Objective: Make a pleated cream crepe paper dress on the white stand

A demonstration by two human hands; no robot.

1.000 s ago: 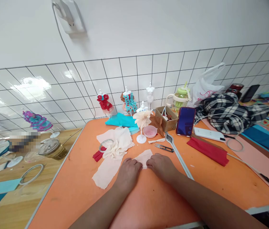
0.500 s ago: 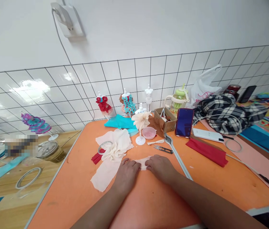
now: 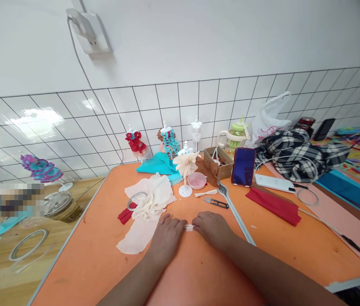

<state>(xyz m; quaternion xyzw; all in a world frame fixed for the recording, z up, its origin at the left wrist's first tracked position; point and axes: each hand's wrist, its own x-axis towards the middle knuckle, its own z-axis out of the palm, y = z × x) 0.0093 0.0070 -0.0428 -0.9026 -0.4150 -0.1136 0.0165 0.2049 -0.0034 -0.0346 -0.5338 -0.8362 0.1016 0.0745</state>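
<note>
My left hand [image 3: 168, 233] and my right hand [image 3: 212, 229] rest on the orange table [image 3: 81, 263], fingers curled over the two ends of a small cream strip [image 3: 189, 228]. A short, narrow part of the strip shows between them. Left of my left hand lies crumpled cream fabric [image 3: 154, 193] with a tape ring [image 3: 137, 200] on it and a red piece [image 3: 124, 216] beside it. Beyond my hands a small mannequin in a cream ruffle [image 3: 185, 162] stands upright near a pink dish [image 3: 197, 181]. Black-handled snips [image 3: 217, 203] lie beyond my right hand.
Three more mannequins, one in red [image 3: 136, 143], stand by the tiled wall. A wooden box [image 3: 226, 170], an upright phone [image 3: 243, 167], a bottle [image 3: 238, 136] and red fabric [image 3: 274, 206] are to the right. A white cable and a metal table seam run there too.
The cream strip between my hands shows much narrower than before, its far edge now closer to its near edge. The whole view has shifted slightly.
</note>
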